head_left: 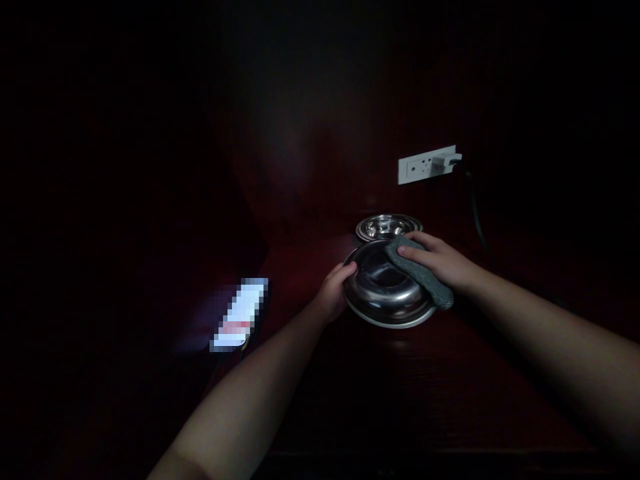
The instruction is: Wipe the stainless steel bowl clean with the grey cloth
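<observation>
A shiny steel bowl (pixel 385 293) is tilted with its underside toward me, over a dark red wooden table (pixel 400 380). My left hand (pixel 334 288) grips the bowl's left rim, fingers curled around it. My right hand (pixel 440 260) presses a grey cloth (pixel 425 277) against the bowl's upper right side, fingers lying over the cloth. A second steel bowl (pixel 387 227) sits upright just behind the first one.
A white wall socket (pixel 425 165) with a plug and a dark cable (pixel 475 207) is on the wall behind. A lit, blurred-out phone screen (pixel 240 315) lies at the left. The surroundings are very dark.
</observation>
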A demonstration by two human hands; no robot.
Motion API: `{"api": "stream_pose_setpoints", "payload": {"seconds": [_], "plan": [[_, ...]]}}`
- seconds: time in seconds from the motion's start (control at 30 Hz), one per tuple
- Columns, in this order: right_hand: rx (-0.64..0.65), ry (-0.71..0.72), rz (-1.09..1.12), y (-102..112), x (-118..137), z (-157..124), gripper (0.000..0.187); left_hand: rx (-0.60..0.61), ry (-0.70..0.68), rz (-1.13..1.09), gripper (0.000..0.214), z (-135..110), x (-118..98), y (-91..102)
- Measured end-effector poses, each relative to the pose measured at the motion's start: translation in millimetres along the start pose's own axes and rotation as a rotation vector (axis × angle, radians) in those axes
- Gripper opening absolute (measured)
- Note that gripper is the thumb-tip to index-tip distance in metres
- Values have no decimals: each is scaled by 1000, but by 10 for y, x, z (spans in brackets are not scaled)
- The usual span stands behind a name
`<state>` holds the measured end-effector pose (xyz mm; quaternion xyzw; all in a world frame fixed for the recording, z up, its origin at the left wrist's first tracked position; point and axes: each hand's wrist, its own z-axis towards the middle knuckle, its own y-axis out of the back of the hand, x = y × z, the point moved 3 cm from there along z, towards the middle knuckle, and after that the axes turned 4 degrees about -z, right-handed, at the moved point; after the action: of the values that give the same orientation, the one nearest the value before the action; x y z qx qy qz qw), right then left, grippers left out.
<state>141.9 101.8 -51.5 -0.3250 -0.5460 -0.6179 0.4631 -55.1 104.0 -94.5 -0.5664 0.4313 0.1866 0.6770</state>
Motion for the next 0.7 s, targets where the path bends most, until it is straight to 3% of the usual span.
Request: {"api": "stream_pose_setpoints", "payload": {"seconds": [0.7], "plan": [[34, -17, 30, 13, 10, -11, 36, 4, 4, 18, 19, 19, 6, 17]]}}
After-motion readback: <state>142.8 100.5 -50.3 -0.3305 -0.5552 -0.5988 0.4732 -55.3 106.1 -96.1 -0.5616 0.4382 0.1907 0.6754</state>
